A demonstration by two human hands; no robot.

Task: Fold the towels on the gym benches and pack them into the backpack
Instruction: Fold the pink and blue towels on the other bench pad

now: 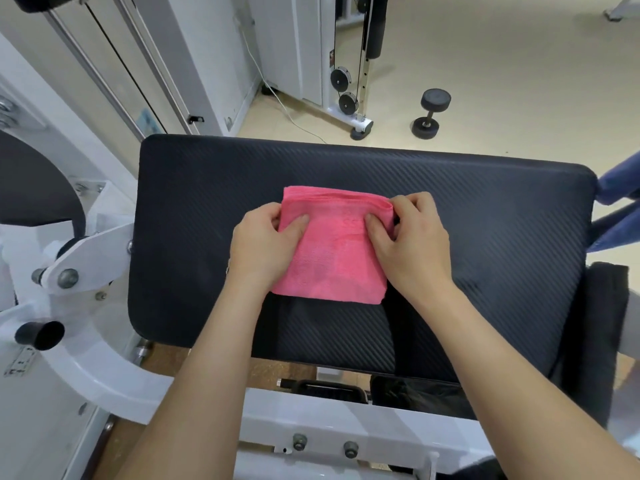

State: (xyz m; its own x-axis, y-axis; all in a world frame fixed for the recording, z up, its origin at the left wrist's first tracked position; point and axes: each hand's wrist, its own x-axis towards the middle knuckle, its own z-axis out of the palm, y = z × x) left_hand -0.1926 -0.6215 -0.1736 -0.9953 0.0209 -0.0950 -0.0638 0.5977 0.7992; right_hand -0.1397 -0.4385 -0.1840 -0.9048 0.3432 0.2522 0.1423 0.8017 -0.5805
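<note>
My left grip and right grip each pinch a side of the folded pink towel, lying mid-tabletop.

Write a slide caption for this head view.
The left hand and right hand pinch the sides of a folded pink towel on a black bench.

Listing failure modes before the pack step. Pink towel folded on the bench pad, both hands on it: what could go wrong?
1. The left hand and right hand pinch the pink towel only near its far corners. If it is lifted this way, the free near half may sag and unfold.
2. The dark bag-like shape below the bench pad is mostly hidden. If it needs opening, a one-handed carry could loosen the fold.
</note>
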